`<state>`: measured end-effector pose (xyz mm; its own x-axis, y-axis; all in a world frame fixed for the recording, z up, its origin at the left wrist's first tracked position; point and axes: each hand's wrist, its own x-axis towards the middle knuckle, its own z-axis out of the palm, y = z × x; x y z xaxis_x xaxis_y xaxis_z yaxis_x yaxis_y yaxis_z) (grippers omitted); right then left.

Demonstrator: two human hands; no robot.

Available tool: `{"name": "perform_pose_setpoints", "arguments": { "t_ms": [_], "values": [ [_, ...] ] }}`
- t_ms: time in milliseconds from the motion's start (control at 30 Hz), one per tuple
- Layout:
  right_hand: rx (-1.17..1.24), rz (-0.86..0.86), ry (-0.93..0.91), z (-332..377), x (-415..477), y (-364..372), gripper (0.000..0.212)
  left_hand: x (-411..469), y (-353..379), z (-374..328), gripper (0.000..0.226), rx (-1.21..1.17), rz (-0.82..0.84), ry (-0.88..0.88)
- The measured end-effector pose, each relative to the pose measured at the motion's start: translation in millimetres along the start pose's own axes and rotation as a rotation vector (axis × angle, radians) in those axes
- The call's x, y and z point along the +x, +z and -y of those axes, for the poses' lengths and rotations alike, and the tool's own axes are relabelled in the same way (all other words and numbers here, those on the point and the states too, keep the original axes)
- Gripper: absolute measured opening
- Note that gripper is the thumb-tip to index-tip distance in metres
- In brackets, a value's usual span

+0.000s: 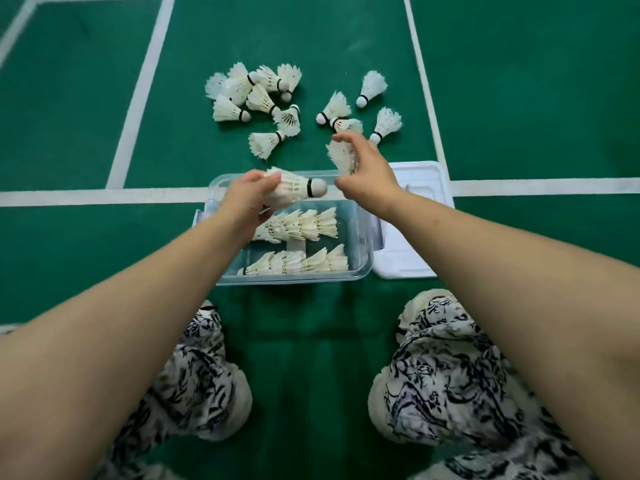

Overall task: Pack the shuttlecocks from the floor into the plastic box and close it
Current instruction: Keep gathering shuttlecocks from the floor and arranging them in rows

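A clear plastic box [362,237] stands open on the green floor, holding two rows of nested white shuttlecocks [301,225]. My left hand [244,199] grips a shuttlecock [296,190] by its feathers above the box's far edge, cork pointing right. My right hand [367,171] holds another shuttlecock [341,157] by the feathers just beyond the box's far right corner. Several loose shuttlecocks [256,98] lie on the floor past the box, with a smaller scatter [372,86] to the right.
The box's white lid [415,223] lies flat on the floor to the right of the box. White court lines [104,195] cross the floor. My knees in patterned black-and-white trousers [446,368] flank the near side of the box.
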<state>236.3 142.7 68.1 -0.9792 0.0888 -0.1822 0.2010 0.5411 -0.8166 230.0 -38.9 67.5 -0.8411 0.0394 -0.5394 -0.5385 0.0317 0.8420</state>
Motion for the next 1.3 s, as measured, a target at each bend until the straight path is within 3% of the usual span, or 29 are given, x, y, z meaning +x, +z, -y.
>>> {"name": "perform_pose_setpoints", "arguments": {
  "t_ms": [200, 433, 533, 633, 833, 967, 1067, 1167, 1233, 1300],
  "values": [
    [0.059, -0.009, 0.039, 2, 4, 4, 0.062, 17, 3, 47, 0.020, 0.318, -0.021, -0.058],
    [0.086, 0.044, 0.075, -1, 19, 18, 0.054, 43, 28, 78, 0.021, 0.293, 0.033, -0.242],
    [0.100, 0.063, 0.095, -5, 21, 23, 0.055, 49, 38, 84, 0.003, 0.340, 0.037, -0.280],
    [0.076, 0.087, 0.100, -7, 24, 28, 0.055, 53, 42, 89, 0.024, 0.368, 0.021, -0.317],
    [0.055, 0.105, 0.078, -8, 26, 34, 0.055, 53, 41, 92, 0.040, 0.540, 0.007, -0.267],
    [0.031, 0.115, 0.052, -6, 22, 32, 0.063, 47, 40, 82, 0.032, 0.815, -0.019, -0.135],
    [-0.026, 0.138, 0.025, -4, 17, 27, 0.072, 44, 35, 71, 0.031, 0.750, -0.089, -0.100],
    [-0.118, 0.165, -0.025, -3, 11, 24, 0.080, 36, 23, 53, 0.026, 0.416, -0.195, -0.065],
    [-0.175, 0.204, -0.040, -2, 6, 25, 0.086, 29, 16, 40, 0.025, 0.279, -0.221, 0.024],
    [-0.272, 0.268, -0.078, 1, -1, 28, 0.090, 20, 10, 29, 0.025, 0.284, -0.167, 0.169]
  ]
}}
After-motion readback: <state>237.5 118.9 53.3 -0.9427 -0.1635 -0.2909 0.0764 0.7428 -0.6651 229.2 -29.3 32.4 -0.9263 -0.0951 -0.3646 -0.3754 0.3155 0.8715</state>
